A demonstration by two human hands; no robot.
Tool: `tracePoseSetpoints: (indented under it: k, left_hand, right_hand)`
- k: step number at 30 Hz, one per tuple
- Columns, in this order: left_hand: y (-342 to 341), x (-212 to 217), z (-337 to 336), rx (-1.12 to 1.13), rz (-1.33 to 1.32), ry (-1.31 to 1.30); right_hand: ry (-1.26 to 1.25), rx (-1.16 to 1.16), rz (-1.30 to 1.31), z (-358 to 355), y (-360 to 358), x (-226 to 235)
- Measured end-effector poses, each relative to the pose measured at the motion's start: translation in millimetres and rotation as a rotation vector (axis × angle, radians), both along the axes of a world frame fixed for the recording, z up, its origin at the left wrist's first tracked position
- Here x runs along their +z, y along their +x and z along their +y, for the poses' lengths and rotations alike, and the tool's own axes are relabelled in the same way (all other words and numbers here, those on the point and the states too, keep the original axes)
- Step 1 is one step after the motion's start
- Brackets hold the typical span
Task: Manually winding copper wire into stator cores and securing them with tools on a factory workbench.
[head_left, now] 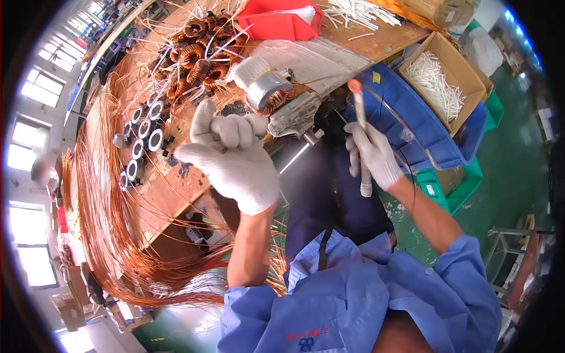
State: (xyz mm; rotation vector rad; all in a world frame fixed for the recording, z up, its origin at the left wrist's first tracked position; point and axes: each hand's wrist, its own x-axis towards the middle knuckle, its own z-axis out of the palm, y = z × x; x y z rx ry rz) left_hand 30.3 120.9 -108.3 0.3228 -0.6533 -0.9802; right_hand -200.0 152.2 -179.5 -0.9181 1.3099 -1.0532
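Note:
My left hand [229, 147], in a white glove, is raised over the bench edge. Its index finger and thumb are stretched apart, the other fingers are curled, and I see nothing in it. Just beyond it, a grey ring core [269, 88] with copper winding on its lower side rests by a metal fixture [297, 115]. My right hand [374, 154], also gloved, is closed round a slim rod-like tool [360, 109] with a wrapped handle and an orange ring at its upper tip. This tool stands nearly upright, apart from the core.
Wound copper coils [197, 56] are heaped at the back left, near several bare ring cores [143, 129]. Long copper wires [103, 235] hang over the left side. A red bin [276, 23] stands behind. At right, a blue bin [400, 117] supports a carton [406, 73] of white tubes.

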Motion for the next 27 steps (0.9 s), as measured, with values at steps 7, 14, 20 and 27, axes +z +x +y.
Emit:
tracePoseSetpoints:
  k: [7, 14, 20, 27]
  left_hand:
    - [50.2, 64.3, -70.6, -0.051, -0.216, 0.403]
    - [25.4, 16.3, -197.2, -0.276, -0.168, 0.413]
    - [105.6, 28.2, -278.6, 0.008, -0.318, 0.570]
    - [131.5, -6.1, -90.4, 0.592, -1.434, 0.463]
  right_hand:
    - [-0.424, 0.272, 0.782, 38.7, 12.6, 24.5]
    - [-0.646, 0.322, 0.711, -22.7, 57.7, 93.5]
    - [-0.420, 0.520, 0.694, 52.2, -5.2, 107.3]
    - [0.359, 0.573, 0.057, 211.7, -77.2, 132.0]
